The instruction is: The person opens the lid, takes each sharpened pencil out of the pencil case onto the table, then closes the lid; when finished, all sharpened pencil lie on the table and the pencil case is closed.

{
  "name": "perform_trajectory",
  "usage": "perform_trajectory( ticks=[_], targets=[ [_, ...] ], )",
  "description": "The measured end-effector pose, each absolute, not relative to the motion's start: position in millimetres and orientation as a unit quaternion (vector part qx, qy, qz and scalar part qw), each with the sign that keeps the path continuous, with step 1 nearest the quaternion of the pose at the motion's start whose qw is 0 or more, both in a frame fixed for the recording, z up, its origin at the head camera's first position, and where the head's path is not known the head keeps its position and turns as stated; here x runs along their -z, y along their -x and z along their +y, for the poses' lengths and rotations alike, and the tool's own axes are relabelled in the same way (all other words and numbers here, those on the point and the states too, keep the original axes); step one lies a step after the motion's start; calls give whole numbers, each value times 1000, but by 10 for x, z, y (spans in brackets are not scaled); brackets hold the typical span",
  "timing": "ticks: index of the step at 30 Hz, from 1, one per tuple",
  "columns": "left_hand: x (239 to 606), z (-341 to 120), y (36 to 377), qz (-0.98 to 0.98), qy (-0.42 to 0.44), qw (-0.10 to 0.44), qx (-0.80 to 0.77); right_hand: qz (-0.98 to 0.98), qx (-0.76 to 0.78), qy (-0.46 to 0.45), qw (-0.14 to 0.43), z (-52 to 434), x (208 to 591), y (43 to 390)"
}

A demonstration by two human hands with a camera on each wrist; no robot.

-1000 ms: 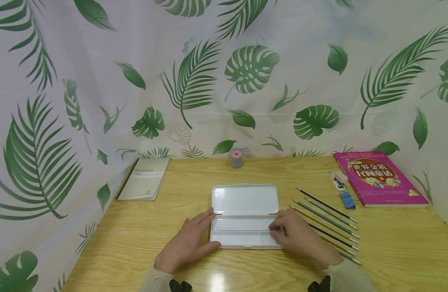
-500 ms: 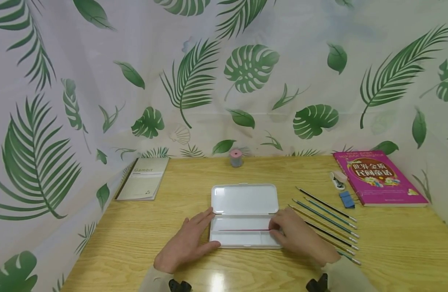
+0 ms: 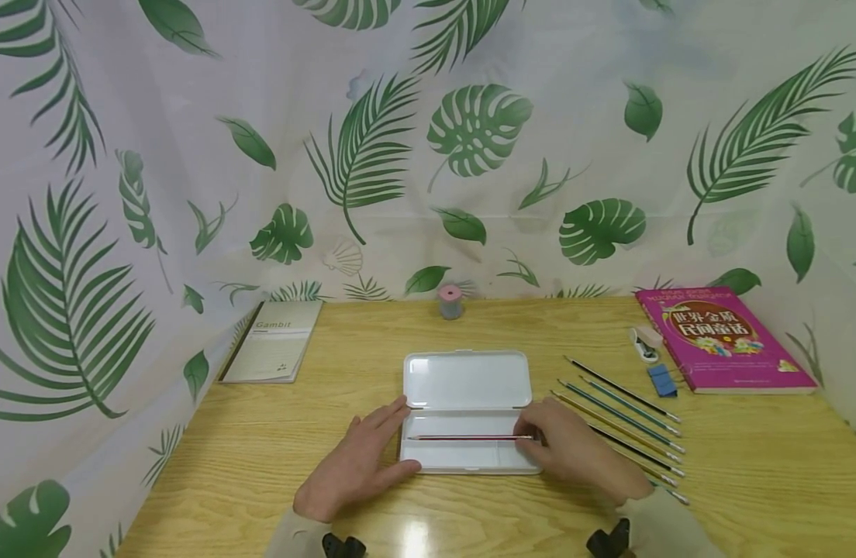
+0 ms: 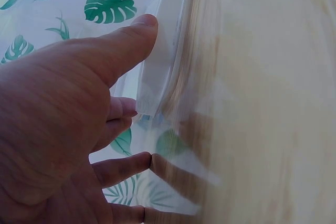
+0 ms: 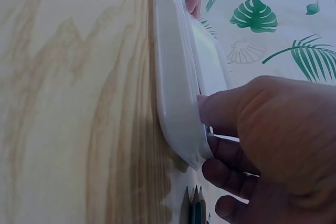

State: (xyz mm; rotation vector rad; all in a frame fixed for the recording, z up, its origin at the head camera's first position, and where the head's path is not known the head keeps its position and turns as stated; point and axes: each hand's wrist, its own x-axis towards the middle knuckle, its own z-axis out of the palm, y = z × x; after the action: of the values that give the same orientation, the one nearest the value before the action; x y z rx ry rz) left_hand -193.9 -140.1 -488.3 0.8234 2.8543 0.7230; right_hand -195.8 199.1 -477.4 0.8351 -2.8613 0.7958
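Open white pencil case [image 3: 467, 411] at the middle of the wooden surface [image 3: 330, 480], lid laid back toward 12 o'clock. Red pencil [image 3: 470, 438] lying lengthwise in the tray, tip toward 9 o'clock. Right hand [image 3: 574, 453] at the case's 3 o'clock end, fingers [image 5: 220, 114] curled over the rim and pinching the pencil's blunt end. Left hand [image 3: 361, 465] at the 9 o'clock end, fingers straight and relaxed, thumb [image 4: 123, 48] pressed against the case's near corner, gripping nothing. Row of loose pencils [image 3: 623, 422] at 3 o'clock of the case, just beyond the right hand. Blue clip [image 3: 663, 380] and small white eraser [image 3: 647, 341] farther toward 2 o'clock, beside a magenta book [image 3: 724, 337]. Grey notebook [image 3: 274, 350] at 10 o'clock, small pink-topped sharpener [image 3: 450, 302] at 12 o'clock near the leaf-print curtain [image 3: 191, 155].
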Motion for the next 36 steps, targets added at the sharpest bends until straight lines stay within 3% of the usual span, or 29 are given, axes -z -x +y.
perform_trajectory(
  ticks=[8, 22, 36],
  targets=[
    [4869, -1385, 1943, 933, -272, 37, -233, -917, -286, -274, 37, 2040, 4836, 1966],
    [4853, -1390, 1941, 933, -276, 36, -228, -883, -425, -186, 73, 2180, 4840, 1843],
    [4862, -1377, 1933, 933, -275, 37, -230, -886, -425, -147, 108, 2380, 4835, 1695]
  ],
)
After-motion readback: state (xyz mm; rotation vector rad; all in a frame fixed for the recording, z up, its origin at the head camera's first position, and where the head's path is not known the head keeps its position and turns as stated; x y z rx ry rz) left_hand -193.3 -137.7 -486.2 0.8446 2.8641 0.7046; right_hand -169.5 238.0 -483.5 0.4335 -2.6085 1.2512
